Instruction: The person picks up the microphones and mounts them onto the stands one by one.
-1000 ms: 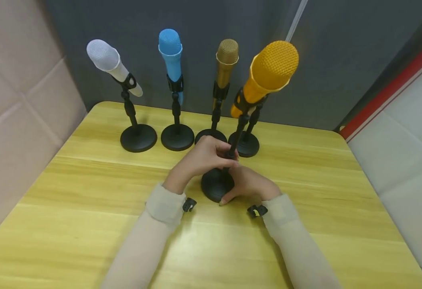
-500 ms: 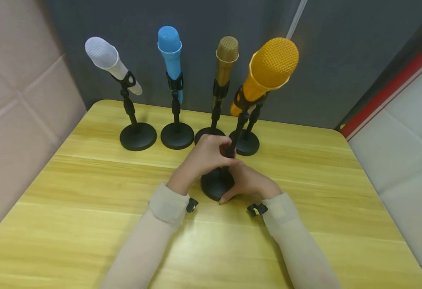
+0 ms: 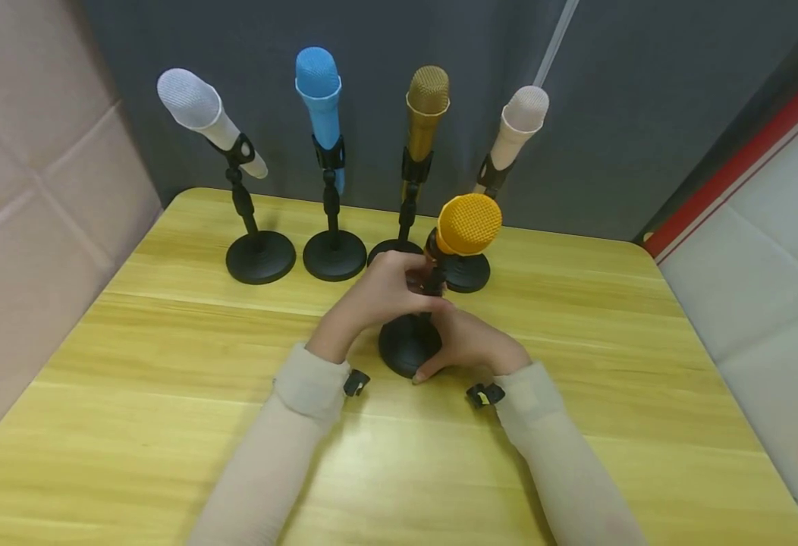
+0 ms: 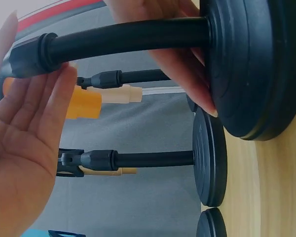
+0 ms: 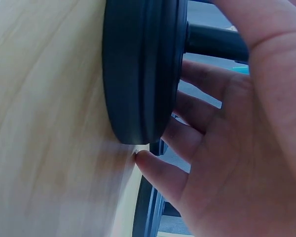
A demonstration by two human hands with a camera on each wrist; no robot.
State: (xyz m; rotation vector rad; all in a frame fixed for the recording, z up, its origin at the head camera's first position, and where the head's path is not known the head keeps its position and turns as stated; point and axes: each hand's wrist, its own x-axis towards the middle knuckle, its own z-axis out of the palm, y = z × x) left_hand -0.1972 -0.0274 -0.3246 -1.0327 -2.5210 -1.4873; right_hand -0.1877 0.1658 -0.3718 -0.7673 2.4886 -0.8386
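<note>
An orange microphone [image 3: 469,222] sits in a black desk stand, whose round base [image 3: 406,349] rests on the wooden table. My left hand [image 3: 385,294] grips the stand's upper part, just under the microphone. In the left wrist view its fingers curl around the collar [image 4: 34,54] at the top of the pole [image 4: 130,38]. My right hand [image 3: 472,343] holds the base from the right. The right wrist view shows its fingers spread against the base [image 5: 143,69], with one fingertip by the tabletop; the thumb partly blocks the pole there.
Behind stand a white microphone [image 3: 190,98], a blue one [image 3: 318,73], a gold one [image 3: 428,89] and a pale pinkish one [image 3: 525,110], each on a black stand. A dark grey panel [image 3: 372,23] rises beyond the table [image 3: 133,425].
The orange microphone has dropped towards my left hand and sits much lower, uncovering the pale microphone behind it. Both hands stay in nearly the same place.
</note>
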